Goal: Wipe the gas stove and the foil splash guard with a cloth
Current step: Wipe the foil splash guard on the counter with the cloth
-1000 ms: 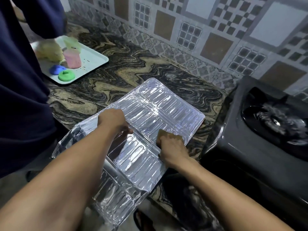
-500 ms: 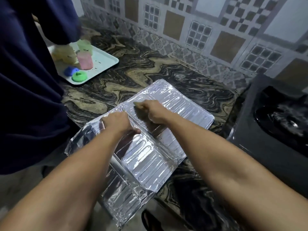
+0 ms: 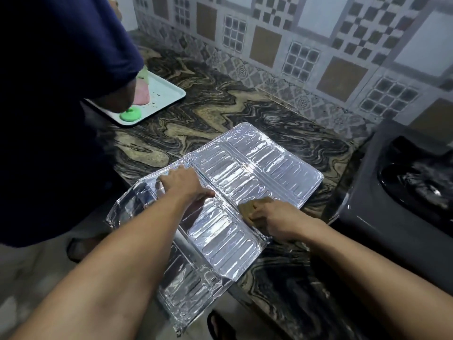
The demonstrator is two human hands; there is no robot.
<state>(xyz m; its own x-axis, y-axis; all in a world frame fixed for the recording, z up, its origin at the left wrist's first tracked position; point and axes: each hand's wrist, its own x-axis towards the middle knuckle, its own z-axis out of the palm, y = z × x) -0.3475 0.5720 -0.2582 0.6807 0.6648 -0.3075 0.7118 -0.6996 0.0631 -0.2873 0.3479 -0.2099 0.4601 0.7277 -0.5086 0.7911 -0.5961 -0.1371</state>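
A ribbed silver foil splash guard [image 3: 257, 168] lies unfolded on the marbled counter, its near panels hanging past the counter's front edge. My left hand [image 3: 181, 185] presses flat on the guard's left part, fingers spread. My right hand [image 3: 274, 218] grips a small brownish cloth [image 3: 247, 208] and presses it onto the foil near the middle fold. The dark gas stove [image 3: 382, 217] stands at the right, its black burner [image 3: 421, 182] partly cut off by the frame edge.
Another person in a dark blue shirt [image 3: 49, 106] stands close at the left, a hand over a pale tray [image 3: 166, 96] holding green and pink items. A patterned tile wall [image 3: 294, 45] backs the marbled counter [image 3: 220, 106]. A sandalled foot shows below.
My right hand has drawn the cloth back from the guard's upper middle to its near right side. My left hand has stayed on the foil. The other person leaned in over the tray.
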